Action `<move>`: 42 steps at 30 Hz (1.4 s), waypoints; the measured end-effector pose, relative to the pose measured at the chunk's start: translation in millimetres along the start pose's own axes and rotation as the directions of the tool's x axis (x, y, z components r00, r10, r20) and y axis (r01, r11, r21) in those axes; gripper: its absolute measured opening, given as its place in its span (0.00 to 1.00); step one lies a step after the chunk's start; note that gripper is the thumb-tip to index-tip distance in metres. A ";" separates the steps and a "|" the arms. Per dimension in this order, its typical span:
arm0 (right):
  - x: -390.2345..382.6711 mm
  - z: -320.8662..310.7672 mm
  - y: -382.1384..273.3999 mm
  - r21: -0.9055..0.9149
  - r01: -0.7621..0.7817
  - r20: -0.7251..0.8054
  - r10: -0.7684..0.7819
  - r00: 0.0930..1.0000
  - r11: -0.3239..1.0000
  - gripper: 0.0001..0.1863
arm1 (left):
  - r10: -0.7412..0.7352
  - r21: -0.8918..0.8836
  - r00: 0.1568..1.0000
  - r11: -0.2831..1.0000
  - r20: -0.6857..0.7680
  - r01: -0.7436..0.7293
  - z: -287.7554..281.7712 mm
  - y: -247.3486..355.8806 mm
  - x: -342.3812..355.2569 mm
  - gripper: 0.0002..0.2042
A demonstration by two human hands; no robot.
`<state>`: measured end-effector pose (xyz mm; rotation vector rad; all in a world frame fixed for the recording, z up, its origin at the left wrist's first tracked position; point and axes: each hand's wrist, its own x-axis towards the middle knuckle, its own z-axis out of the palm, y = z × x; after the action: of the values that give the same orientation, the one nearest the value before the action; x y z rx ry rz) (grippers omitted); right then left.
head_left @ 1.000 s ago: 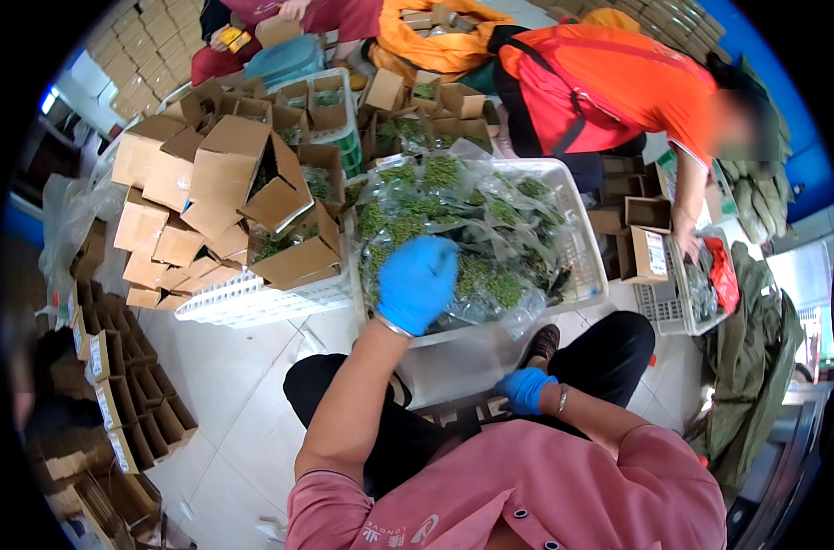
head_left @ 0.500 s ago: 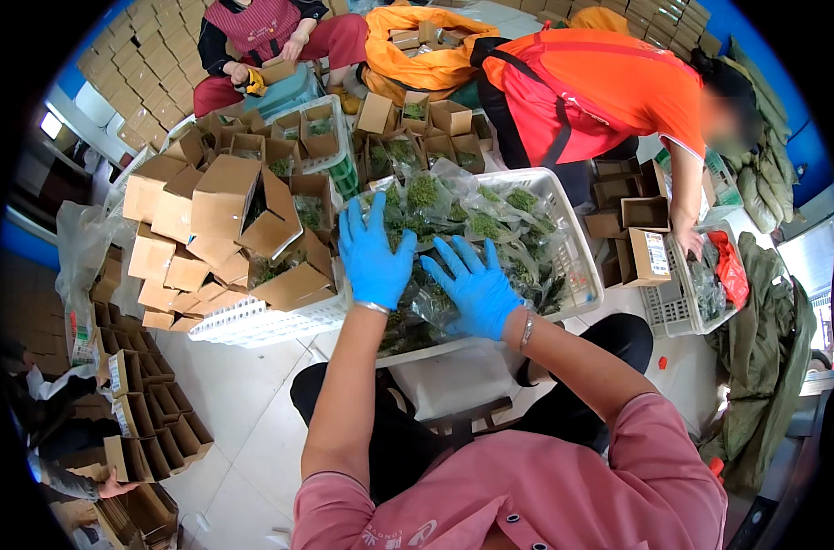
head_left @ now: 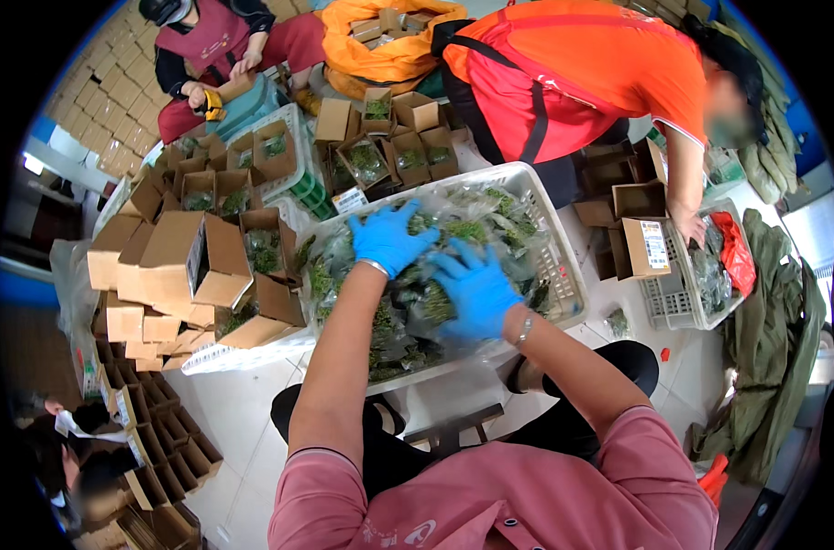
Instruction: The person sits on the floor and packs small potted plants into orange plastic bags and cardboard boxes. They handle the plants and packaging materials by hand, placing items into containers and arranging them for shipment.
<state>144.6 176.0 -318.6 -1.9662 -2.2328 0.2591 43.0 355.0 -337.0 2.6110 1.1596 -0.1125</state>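
Touching bagged greenery [head_left: 419, 299]: left hand [head_left: 391, 242], right hand [head_left: 476, 293] lay palm-down
Grip: was wide on both
White plastic crate [head_left: 561, 257]: held the greenery

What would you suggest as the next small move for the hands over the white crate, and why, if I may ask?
I would probably curl the left hand gently around one of the clear bags of greens beneath it: it and the right hand are spread over the bags in the white crate, and neither clearly grips one.
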 end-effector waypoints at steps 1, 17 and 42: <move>-8.1 5.5 11.1 -0.036 -0.028 -0.011 0.028 1.000 0.999 0.42 | 0.033 0.024 0.998 0.999 -0.045 -0.032 3.0 9.3 -4.3 0.38; -54.4 26.4 83.5 0.000 -0.406 0.168 0.400 0.901 0.914 0.50 | 0.227 -0.039 0.968 0.972 -0.109 -0.233 47.9 80.9 -33.0 0.36; 243.1 18.4 77.6 0.302 -0.218 0.081 0.203 0.976 0.928 0.16 | -0.312 -0.028 0.946 0.948 0.083 0.316 22.8 -64.6 -64.7 0.49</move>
<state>184.6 426.1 -354.0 -2.0385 -1.8651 0.6477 -47.3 343.4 -361.5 2.3436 1.5235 -0.2499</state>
